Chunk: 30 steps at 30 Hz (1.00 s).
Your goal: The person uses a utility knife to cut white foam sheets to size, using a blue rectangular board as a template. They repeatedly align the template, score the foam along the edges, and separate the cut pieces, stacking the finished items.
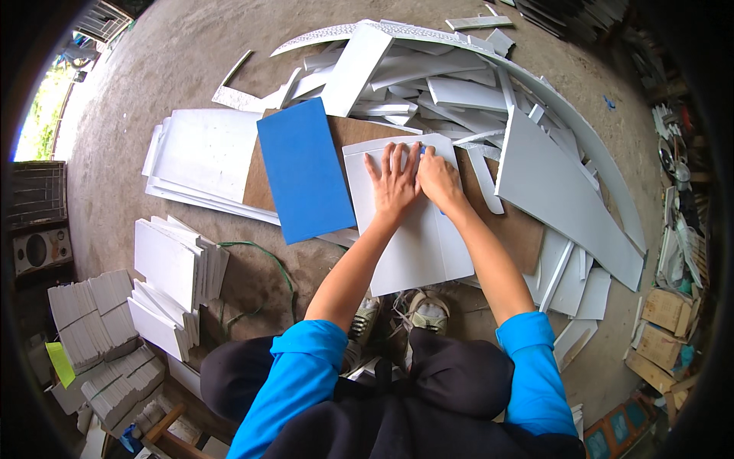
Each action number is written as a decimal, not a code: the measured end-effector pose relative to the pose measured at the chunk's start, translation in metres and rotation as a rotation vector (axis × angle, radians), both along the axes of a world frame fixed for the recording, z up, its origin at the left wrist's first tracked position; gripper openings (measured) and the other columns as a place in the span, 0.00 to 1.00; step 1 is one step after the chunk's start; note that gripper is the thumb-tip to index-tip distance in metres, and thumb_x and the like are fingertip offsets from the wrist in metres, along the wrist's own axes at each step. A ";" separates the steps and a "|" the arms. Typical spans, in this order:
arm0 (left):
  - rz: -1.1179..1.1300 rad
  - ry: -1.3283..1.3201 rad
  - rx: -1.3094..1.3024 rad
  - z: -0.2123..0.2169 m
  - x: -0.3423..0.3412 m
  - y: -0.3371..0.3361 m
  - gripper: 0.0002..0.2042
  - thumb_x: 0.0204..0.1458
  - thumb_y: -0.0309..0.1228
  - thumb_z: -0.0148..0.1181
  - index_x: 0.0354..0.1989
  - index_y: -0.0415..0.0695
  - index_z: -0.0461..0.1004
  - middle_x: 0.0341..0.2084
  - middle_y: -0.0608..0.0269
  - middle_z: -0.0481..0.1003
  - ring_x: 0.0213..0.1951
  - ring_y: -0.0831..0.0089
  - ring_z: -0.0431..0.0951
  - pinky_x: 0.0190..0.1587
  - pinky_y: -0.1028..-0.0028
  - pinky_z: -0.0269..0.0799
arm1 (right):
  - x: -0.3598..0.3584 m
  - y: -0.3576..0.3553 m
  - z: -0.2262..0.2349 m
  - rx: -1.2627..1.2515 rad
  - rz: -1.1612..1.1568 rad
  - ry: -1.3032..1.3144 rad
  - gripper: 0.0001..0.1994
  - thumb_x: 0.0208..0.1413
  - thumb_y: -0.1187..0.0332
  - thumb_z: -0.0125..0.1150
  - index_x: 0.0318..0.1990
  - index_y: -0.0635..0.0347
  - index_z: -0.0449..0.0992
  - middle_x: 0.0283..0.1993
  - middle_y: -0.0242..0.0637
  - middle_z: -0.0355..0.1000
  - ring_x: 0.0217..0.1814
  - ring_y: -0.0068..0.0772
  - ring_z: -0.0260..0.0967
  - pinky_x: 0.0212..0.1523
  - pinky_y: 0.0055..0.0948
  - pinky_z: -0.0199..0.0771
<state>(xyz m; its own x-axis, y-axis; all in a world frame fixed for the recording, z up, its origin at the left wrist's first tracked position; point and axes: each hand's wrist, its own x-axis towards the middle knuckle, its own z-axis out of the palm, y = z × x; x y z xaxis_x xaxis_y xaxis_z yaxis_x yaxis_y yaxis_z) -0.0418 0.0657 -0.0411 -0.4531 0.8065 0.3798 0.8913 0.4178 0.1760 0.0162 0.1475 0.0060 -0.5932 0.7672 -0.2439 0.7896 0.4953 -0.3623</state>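
A white foam-like board (417, 252) lies in front of me, over a brown board (514, 229). My left hand (395, 182) presses flat on its upper part, fingers spread and holding nothing. Close beside it, my right hand (440, 180) is closed in a fist against the same board. Bits of a slim blue tool (423, 150) show at this fist; the fingers hide most of it, so its exact kind cannot be made out. A faint straight line runs down the board below the fist. Left of the white board lies a flat blue rectangular panel (306, 172).
White offcuts (466, 96) are heaped beyond my hands, with a large angled white sheet (562, 195) at right. Larger white sheets (206, 153) lie at left. Stacks of cut white pieces (164, 264) and tied bundles (92, 317) stand lower left. A green cord (287, 275) trails nearby.
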 end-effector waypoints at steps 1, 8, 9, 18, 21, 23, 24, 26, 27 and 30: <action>0.002 0.005 0.001 0.000 0.000 0.000 0.27 0.46 0.45 0.46 0.58 0.58 0.56 0.50 0.64 0.56 0.57 0.66 0.52 0.56 0.43 0.34 | -0.001 0.000 0.001 0.001 -0.003 -0.005 0.15 0.58 0.62 0.35 0.41 0.67 0.61 0.31 0.57 0.70 0.36 0.58 0.69 0.38 0.50 0.68; 0.002 -0.012 -0.020 0.001 -0.001 -0.001 0.27 0.46 0.45 0.46 0.58 0.59 0.56 0.50 0.65 0.57 0.57 0.66 0.52 0.56 0.42 0.35 | 0.001 0.001 0.009 -0.014 0.016 -0.036 0.16 0.57 0.62 0.36 0.42 0.68 0.61 0.32 0.58 0.70 0.37 0.58 0.69 0.39 0.50 0.68; 0.002 -0.016 -0.016 0.000 -0.002 0.000 0.27 0.47 0.45 0.46 0.58 0.59 0.56 0.50 0.65 0.57 0.57 0.66 0.52 0.56 0.42 0.35 | 0.001 0.001 0.009 -0.010 0.019 -0.042 0.16 0.57 0.62 0.36 0.42 0.68 0.61 0.32 0.58 0.70 0.38 0.58 0.69 0.39 0.50 0.68; 0.004 -0.015 -0.019 0.000 -0.003 -0.001 0.27 0.47 0.47 0.45 0.58 0.60 0.55 0.50 0.65 0.57 0.56 0.66 0.52 0.56 0.42 0.34 | -0.003 0.001 0.010 -0.026 0.008 -0.041 0.16 0.57 0.63 0.36 0.41 0.69 0.62 0.33 0.59 0.70 0.39 0.58 0.68 0.40 0.49 0.68; 0.002 -0.014 -0.029 0.000 -0.003 -0.002 0.27 0.47 0.46 0.45 0.58 0.59 0.56 0.50 0.65 0.57 0.56 0.66 0.52 0.56 0.42 0.34 | -0.006 0.004 0.011 -0.034 0.041 -0.036 0.16 0.56 0.63 0.37 0.39 0.71 0.63 0.34 0.61 0.69 0.40 0.58 0.68 0.40 0.48 0.68; -0.002 -0.017 -0.023 0.002 -0.001 0.000 0.27 0.46 0.45 0.46 0.58 0.59 0.56 0.49 0.65 0.58 0.56 0.66 0.52 0.56 0.42 0.34 | -0.007 0.010 0.001 -0.004 0.034 -0.039 0.16 0.54 0.64 0.38 0.39 0.72 0.64 0.33 0.61 0.70 0.36 0.56 0.70 0.38 0.46 0.70; 0.002 -0.013 -0.017 0.002 0.000 0.000 0.26 0.46 0.44 0.47 0.58 0.59 0.57 0.49 0.65 0.58 0.56 0.66 0.52 0.56 0.42 0.35 | -0.010 0.011 0.001 0.006 0.033 -0.038 0.17 0.54 0.64 0.38 0.38 0.72 0.65 0.33 0.61 0.70 0.34 0.55 0.71 0.36 0.45 0.70; 0.005 -0.016 0.003 0.002 -0.001 0.002 0.26 0.46 0.42 0.47 0.57 0.59 0.58 0.49 0.65 0.58 0.56 0.66 0.53 0.56 0.42 0.35 | -0.019 0.018 0.003 -0.114 -0.019 -0.081 0.17 0.54 0.63 0.38 0.38 0.70 0.67 0.36 0.57 0.70 0.39 0.54 0.70 0.41 0.44 0.69; 0.005 -0.026 0.010 0.001 -0.001 0.002 0.26 0.46 0.41 0.48 0.57 0.59 0.59 0.49 0.65 0.58 0.56 0.66 0.53 0.56 0.43 0.36 | -0.022 0.019 0.004 -0.180 -0.045 -0.107 0.17 0.54 0.62 0.39 0.38 0.69 0.68 0.37 0.55 0.70 0.42 0.53 0.69 0.43 0.44 0.68; 0.009 -0.016 0.033 -0.002 -0.002 0.002 0.25 0.46 0.40 0.48 0.56 0.59 0.60 0.50 0.65 0.58 0.57 0.66 0.53 0.56 0.43 0.36 | -0.025 0.021 0.012 -0.312 -0.080 -0.202 0.16 0.52 0.65 0.40 0.39 0.69 0.69 0.36 0.53 0.72 0.40 0.47 0.71 0.43 0.39 0.69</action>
<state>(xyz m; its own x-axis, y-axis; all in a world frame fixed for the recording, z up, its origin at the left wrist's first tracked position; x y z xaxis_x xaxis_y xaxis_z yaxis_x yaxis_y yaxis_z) -0.0439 0.0673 -0.0436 -0.4665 0.7898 0.3982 0.8845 0.4195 0.2042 -0.0090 0.1681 0.0182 -0.4506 0.6793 -0.5792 0.8922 0.3199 -0.3188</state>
